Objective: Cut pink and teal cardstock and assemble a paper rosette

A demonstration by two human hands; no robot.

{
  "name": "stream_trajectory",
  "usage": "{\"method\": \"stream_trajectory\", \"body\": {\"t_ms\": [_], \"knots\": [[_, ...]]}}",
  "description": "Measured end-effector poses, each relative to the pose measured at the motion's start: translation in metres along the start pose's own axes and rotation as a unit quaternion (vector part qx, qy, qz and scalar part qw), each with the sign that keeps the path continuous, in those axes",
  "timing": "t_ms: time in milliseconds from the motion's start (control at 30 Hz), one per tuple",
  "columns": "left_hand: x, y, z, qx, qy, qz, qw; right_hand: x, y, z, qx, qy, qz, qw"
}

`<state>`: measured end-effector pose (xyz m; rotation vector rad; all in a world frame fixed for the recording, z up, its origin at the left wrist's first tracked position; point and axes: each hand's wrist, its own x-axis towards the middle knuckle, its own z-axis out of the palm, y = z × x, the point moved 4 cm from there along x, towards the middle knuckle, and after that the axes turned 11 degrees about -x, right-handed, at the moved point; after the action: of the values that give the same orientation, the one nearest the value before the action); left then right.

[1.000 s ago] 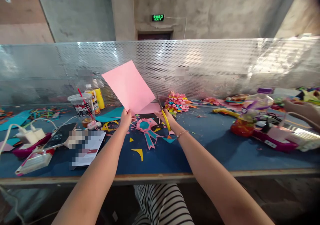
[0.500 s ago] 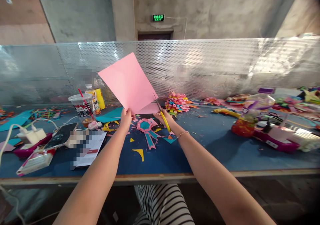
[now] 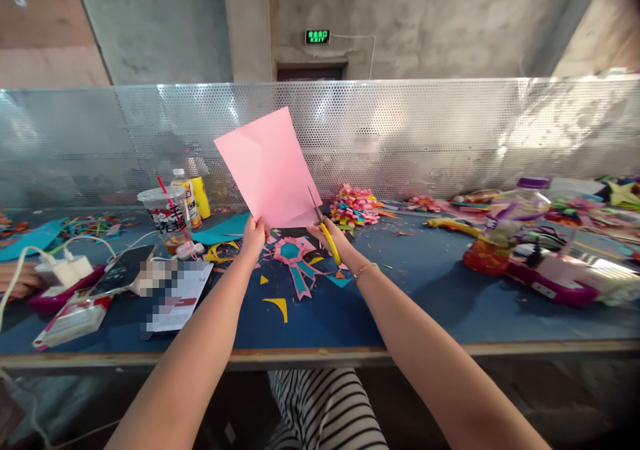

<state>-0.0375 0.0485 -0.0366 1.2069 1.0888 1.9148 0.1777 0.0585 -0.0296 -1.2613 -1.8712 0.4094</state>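
Note:
A large pink paper sheet is held up by its lower corner in my left hand, thumb and fingers pinched on it. My right hand grips yellow-handled scissors, whose dark blades point up and to the left over the sheet's right lower corner. Whether the blades are parted I cannot tell. On the table below and between my hands lies a pink and teal paper rosette with two ribbon tails. Yellow scraps and small paper bits lie around it.
A pile of paper flowers stands behind my right hand. To the right are a bottle with red contents and a purple power strip. A drink cup, phone and chargers crowd the left. Another person's hand shows there.
The pink sheet has swung to the right and turned more upright in my left hand. My right hand with the scissors has hardly moved. Another person's hand has appeared at the far left.

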Motion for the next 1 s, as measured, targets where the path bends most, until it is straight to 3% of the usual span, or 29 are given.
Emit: {"method": "stream_trajectory", "body": {"t_ms": [800,1000], "knots": [[-0.0009,0.0063,0.0001,-0.014,0.005,0.028,1.000,0.0026,0.0015,-0.0021,-0.064,0.027,0.009,0.998],[0.0008,0.0025,-0.0012,0.001,-0.001,0.031,1.000,0.0038,0.0037,0.0013,-0.055,0.045,-0.024,0.997]]}}
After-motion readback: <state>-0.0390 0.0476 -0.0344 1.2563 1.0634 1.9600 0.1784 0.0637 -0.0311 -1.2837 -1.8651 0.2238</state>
